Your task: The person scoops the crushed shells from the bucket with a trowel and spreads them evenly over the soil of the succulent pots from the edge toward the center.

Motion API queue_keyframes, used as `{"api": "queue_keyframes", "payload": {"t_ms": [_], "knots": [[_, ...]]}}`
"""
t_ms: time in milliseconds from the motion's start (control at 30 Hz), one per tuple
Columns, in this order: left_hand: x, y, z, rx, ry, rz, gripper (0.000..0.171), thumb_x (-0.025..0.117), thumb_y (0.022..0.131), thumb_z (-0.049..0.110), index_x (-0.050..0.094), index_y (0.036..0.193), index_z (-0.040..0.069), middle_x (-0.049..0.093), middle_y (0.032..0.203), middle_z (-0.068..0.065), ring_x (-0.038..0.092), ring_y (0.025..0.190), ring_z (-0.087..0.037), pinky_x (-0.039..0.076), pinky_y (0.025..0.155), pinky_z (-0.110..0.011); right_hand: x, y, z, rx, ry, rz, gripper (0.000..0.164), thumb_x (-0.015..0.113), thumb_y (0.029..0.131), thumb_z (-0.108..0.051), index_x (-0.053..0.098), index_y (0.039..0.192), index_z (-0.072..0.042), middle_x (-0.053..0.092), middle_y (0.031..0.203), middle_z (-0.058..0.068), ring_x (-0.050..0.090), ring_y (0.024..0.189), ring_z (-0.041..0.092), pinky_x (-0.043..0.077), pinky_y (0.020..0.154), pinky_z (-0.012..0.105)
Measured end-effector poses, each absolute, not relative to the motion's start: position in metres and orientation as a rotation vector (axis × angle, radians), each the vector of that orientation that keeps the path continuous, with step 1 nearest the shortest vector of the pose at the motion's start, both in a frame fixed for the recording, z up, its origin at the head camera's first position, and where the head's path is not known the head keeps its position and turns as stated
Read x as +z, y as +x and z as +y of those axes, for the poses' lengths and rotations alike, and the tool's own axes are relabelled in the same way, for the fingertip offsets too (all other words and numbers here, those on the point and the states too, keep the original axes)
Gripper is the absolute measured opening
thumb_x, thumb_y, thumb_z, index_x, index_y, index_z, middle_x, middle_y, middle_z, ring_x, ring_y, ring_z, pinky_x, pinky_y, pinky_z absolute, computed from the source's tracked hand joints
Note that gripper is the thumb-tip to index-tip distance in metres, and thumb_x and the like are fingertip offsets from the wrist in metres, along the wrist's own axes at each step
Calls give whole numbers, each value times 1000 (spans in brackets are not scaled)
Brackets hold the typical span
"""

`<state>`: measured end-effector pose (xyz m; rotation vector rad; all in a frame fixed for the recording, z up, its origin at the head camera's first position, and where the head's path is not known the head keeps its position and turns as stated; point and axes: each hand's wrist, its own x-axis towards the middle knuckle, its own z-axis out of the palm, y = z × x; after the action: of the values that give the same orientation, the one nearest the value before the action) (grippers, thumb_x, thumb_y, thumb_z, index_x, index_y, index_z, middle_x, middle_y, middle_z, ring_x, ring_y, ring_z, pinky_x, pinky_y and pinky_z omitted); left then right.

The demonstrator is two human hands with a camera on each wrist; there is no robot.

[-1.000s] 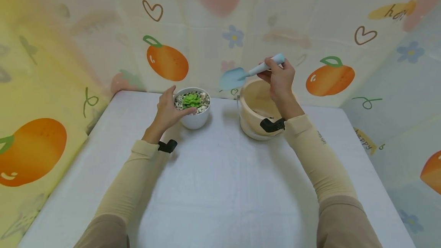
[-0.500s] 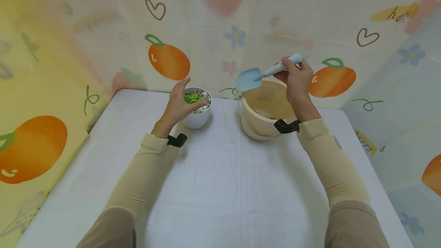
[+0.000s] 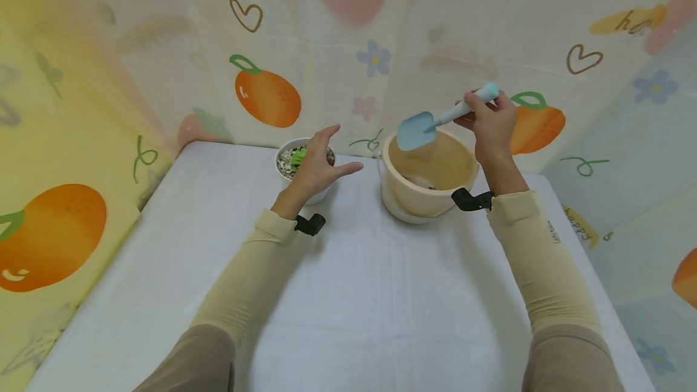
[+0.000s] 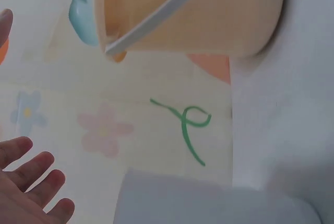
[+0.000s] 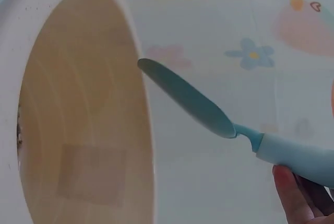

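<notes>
My right hand grips the pale handle of a light blue toy shovel. Its blade hangs over the near-left part of a cream bucket, close to the rim. In the right wrist view the blade is seen edge-on beside the bucket's mouth. My left hand is spread, thumb and fingers apart with nothing between them. It stands in front of a white pot and partly hides the green succulent and pebbles in it. A grey bucket handle shows in the left wrist view.
Both containers stand near the back edge of a table with a white cloth. Behind it hangs a patterned curtain with oranges and flowers. A few small dark bits lie inside the bucket.
The left hand has moved right, from beside the pot to in front of it. The right hand has shifted right with the shovel, whose blade now overlaps the bucket's opening.
</notes>
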<state>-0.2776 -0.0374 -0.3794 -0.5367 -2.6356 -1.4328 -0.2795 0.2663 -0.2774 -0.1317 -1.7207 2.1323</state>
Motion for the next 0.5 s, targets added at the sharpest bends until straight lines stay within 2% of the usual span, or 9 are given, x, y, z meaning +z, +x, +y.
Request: {"api": "queue_keyframes", "payload": {"t_ms": [200, 500], "knots": [[-382, -280, -13, -1444, -577, -2672, 96, 79, 78, 46, 29, 153, 12, 30, 158, -9, 27, 147, -27, 28, 118, -50, -282, -280, 273, 2065, -152, -1801, 5, 68, 88, -6, 64, 87, -8, 69, 73, 2, 71, 62, 13, 59, 61, 25], [-395, -279, 11, -1502, -656, -2712, 97, 80, 78, 41, 26, 153, 9, 29, 158, -11, 25, 148, -29, 28, 118, -51, -303, -286, 279, 1894, -167, -2051, 5, 68, 89, -11, 64, 90, -9, 67, 80, -1, 69, 65, 10, 58, 62, 22]]}}
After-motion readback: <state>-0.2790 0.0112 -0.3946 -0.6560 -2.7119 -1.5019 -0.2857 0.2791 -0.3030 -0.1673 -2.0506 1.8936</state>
